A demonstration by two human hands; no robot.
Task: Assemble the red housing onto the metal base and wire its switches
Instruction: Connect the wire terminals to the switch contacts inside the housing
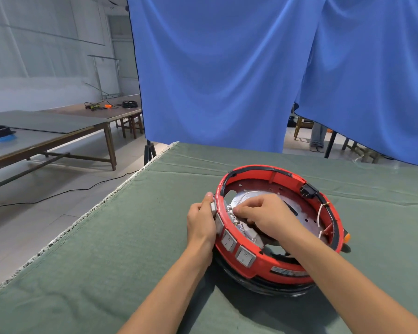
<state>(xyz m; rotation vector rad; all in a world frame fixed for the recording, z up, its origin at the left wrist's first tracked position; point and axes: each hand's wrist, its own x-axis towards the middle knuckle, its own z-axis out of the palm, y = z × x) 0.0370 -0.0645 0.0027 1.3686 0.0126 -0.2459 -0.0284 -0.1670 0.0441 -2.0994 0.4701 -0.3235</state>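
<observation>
The red ring-shaped housing [263, 263] sits on the round metal base [309, 220] on the green cloth. Several white rocker switches [245, 256] line its near-left wall. My left hand [202, 220] grips the outside of that wall, thumb up at the rim over one switch. My right hand [263, 210] reaches inside the ring, fingers curled, pinching something small at the switch terminals [234, 219]; what it pinches is hidden. White wires [321, 210] run along the right inner wall beside a black part [308, 191].
The green-covered table [130, 249] ends at a frayed left edge. A blue curtain [227, 68] hangs behind it. Long wooden tables [58, 131] with cables stand at the far left, and a black cable crosses the floor.
</observation>
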